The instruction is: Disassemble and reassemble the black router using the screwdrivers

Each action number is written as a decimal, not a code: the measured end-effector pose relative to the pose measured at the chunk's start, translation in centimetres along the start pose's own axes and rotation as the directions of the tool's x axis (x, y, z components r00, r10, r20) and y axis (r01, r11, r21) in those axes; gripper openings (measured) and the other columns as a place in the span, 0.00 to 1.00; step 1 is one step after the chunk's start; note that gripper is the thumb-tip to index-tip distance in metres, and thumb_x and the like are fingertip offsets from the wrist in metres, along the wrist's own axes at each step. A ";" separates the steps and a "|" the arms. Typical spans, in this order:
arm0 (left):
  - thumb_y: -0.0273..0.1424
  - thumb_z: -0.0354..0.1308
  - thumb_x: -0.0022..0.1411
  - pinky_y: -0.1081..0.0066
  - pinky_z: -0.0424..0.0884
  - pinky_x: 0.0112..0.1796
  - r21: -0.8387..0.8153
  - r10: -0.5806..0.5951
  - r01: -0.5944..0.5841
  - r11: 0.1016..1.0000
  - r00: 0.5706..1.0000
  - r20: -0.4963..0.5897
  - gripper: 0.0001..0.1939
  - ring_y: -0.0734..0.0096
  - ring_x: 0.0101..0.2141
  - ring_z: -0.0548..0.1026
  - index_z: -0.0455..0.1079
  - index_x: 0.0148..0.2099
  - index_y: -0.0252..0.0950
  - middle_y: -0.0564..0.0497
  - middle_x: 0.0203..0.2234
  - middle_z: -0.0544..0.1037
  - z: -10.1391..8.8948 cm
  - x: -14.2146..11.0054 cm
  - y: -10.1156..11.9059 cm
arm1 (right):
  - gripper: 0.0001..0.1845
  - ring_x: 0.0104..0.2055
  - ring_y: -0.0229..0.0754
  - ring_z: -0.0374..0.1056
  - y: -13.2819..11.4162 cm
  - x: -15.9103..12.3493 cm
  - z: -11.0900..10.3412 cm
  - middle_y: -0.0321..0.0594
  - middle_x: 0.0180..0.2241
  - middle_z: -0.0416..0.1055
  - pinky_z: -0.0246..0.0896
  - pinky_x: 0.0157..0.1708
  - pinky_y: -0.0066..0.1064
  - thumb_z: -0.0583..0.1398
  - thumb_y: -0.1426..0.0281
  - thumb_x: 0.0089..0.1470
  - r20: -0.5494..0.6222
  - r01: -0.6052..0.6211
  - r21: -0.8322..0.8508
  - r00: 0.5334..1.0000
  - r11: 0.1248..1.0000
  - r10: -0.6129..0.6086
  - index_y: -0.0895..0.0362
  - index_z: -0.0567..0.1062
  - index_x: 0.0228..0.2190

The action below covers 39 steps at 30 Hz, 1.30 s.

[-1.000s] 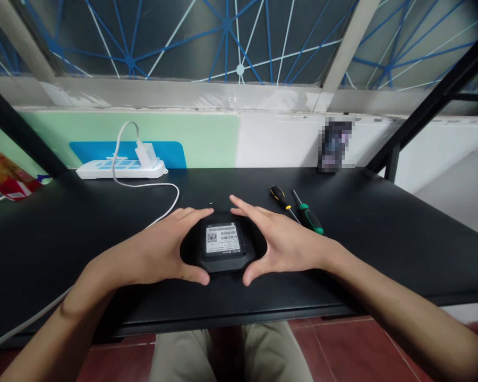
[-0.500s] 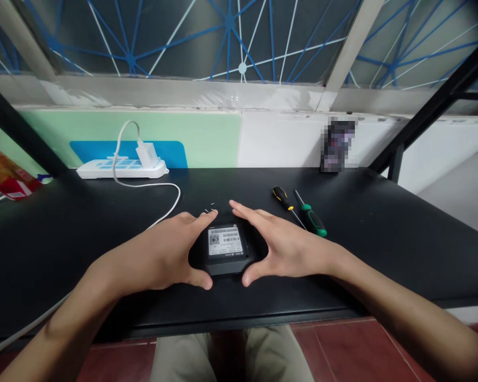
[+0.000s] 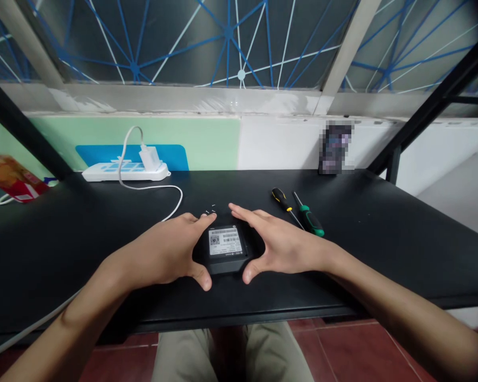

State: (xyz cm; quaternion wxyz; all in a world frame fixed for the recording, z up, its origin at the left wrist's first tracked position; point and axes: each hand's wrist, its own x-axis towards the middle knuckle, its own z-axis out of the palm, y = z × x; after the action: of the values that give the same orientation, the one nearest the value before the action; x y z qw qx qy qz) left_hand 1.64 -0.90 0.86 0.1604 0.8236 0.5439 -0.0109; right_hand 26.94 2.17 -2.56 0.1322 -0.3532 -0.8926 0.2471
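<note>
A small black box-shaped device [image 3: 228, 264] lies flat on the black table, a white label with a square code and print on its top face. My left hand [image 3: 165, 246] curves beside its left side, thumb and fingers apart. Mirroring it, my right hand [image 3: 281, 241] is at the right side with fingers stretched out and thumb spread toward me. I cannot tell whether either palm touches the device. Several tiny light slivers, like small screws [image 3: 213, 211], lie just beyond my left fingertips.
Right of my right hand lie a black-and-yellow screwdriver [image 3: 281, 198] and a green-handled screwdriver [image 3: 313, 220]. A white power strip [image 3: 125, 172] with a plugged-in charger [image 3: 149, 158] and cable [image 3: 171, 187] stands at the back. A blurred dark object [image 3: 334, 148] leans on the wall; a red-orange package [image 3: 16, 178] is far left.
The view has shifted slightly. Both hands keep nearly the same pose around the device, which stays in place on the table.
</note>
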 end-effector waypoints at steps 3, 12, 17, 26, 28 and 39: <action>0.44 0.73 0.44 0.56 0.71 0.49 0.016 0.001 -0.001 1.000 1.000 -0.001 0.57 0.40 0.52 0.74 0.54 0.72 0.37 0.36 0.57 0.72 -0.1 0.0 0.0 | 0.71 0.64 0.62 0.60 0.0 0.1 0.0 0.58 0.66 0.57 0.60 0.61 0.57 0.70 0.43 0.38 0.006 -0.019 -0.012 1.000 1.000 0.020 0.54 0.41 0.71; 0.49 0.74 0.38 0.61 0.72 0.37 0.073 0.060 -0.059 0.996 0.998 -0.020 0.44 0.47 0.39 0.79 0.70 0.59 0.45 0.45 0.42 0.78 -0.3 0.7 -0.7 | 0.70 0.65 0.62 0.58 0.2 0.1 0.0 0.57 0.66 0.59 0.57 0.62 0.57 0.70 0.43 0.37 -0.027 0.032 0.002 0.999 0.999 -0.032 0.55 0.45 0.70; 0.47 0.74 0.39 0.61 0.71 0.39 0.075 0.072 -0.071 0.995 0.997 -0.012 0.44 0.47 0.41 0.77 0.68 0.60 0.47 0.48 0.42 0.77 -0.6 0.6 -0.8 | 0.68 0.63 0.62 0.60 0.2 0.4 0.3 0.57 0.63 0.61 0.58 0.62 0.56 0.68 0.40 0.38 -0.036 0.108 -0.059 0.993 0.992 -0.110 0.56 0.48 0.70; 0.53 0.72 0.43 0.57 0.67 0.53 -0.112 0.213 -0.208 0.972 0.976 0.042 0.47 0.48 0.54 0.68 0.60 0.59 0.39 0.45 0.52 0.66 -0.6 0.4 -1.6 | 0.36 0.50 0.58 0.68 3.1 0.9 -2.2 0.54 0.46 0.73 0.66 0.53 0.53 0.55 0.51 0.62 -0.512 -0.302 -0.383 0.856 0.873 0.072 0.64 0.66 0.61; 0.53 0.73 0.42 0.56 0.67 0.54 -0.154 0.220 -0.213 0.965 0.975 0.031 0.48 0.48 0.54 0.67 0.58 0.59 0.40 0.45 0.52 0.64 -0.1 0.5 -2.2 | 0.36 0.50 0.61 0.67 4.2 0.9 -2.8 0.58 0.46 0.72 0.66 0.53 0.53 0.54 0.52 0.62 -0.556 -0.431 -0.447 0.820 0.784 0.134 0.68 0.68 0.60; 0.55 0.73 0.39 0.51 0.66 0.55 -0.192 0.232 -0.222 0.956 0.972 0.031 0.49 0.44 0.56 0.64 0.57 0.57 0.40 0.43 0.55 0.63 0.9 0.0 -2.4 | 0.26 0.48 0.57 0.69 6.5 1.5 -3.1 0.53 0.44 0.77 0.67 0.47 0.43 0.53 0.60 0.64 -0.441 -0.575 -0.531 0.815 0.622 0.377 0.58 0.71 0.58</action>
State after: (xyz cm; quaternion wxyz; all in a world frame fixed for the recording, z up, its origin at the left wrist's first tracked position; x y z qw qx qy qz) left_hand -0.36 -0.28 -0.61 0.2515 0.8613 0.4398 0.0369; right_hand 30.81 8.39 -3.35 0.0594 -0.6341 -0.7642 -0.1018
